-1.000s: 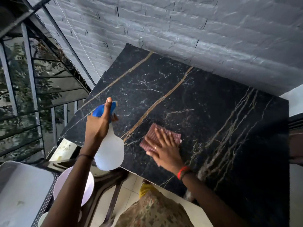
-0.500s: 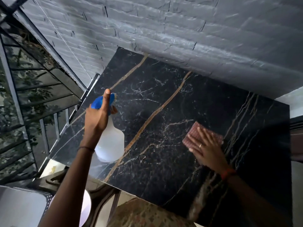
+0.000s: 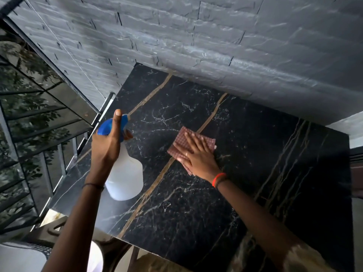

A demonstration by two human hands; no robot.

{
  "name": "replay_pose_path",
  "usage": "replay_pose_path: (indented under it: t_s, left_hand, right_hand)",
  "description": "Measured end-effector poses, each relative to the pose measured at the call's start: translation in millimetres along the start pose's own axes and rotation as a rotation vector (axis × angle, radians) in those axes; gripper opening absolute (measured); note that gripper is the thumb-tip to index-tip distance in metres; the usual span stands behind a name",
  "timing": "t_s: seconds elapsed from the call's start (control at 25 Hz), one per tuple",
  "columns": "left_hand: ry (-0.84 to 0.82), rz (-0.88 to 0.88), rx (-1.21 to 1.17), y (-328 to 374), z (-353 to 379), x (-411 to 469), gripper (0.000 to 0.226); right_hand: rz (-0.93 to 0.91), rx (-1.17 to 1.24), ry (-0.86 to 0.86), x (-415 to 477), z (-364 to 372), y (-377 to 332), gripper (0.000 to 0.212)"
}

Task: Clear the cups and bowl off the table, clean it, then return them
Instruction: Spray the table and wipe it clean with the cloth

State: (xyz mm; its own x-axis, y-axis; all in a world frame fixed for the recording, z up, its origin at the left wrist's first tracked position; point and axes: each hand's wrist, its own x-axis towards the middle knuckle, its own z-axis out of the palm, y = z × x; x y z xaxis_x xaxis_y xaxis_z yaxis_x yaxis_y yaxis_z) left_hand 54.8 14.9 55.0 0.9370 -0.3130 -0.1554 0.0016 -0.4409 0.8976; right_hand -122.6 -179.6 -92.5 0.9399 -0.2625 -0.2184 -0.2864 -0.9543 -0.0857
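Note:
A black marble table (image 3: 245, 193) with gold veins fills the middle of the view and has no cups or bowl on it. My left hand (image 3: 107, 146) grips a white spray bottle (image 3: 125, 173) by its blue trigger head, held above the table's left part. My right hand (image 3: 198, 156) lies flat, fingers spread, on a red checked cloth (image 3: 180, 140) pressed to the table top near its middle. Part of a pale bowl (image 3: 96, 258) shows at the bottom left, below the table edge, mostly hidden by my left arm.
A grey brick wall (image 3: 216, 46) runs along the table's far side. A metal railing (image 3: 64, 154) with glass panes stands to the left. A dark wooden chair frame (image 3: 115, 250) and a white surface (image 3: 19, 260) sit at the bottom left.
My right hand slid the cloth from the near middle out to the right, then back toward the centre and farther from me. My left hand kept the spray bottle raised.

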Motion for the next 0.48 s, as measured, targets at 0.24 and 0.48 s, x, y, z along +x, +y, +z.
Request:
replay_pose_path:
  t_s: [0.24, 0.48]
  left_hand:
    - [0.013, 0.003, 0.021, 0, -15, 14, 0.057]
    - [0.059, -0.014, 0.001, -9, -32, 21, 0.057]
  right_hand:
    - [0.082, 0.006, 0.018, -54, 7, 83, 0.055]
    - [0.424, 0.134, 0.012, 67, -29, 146, 0.055]
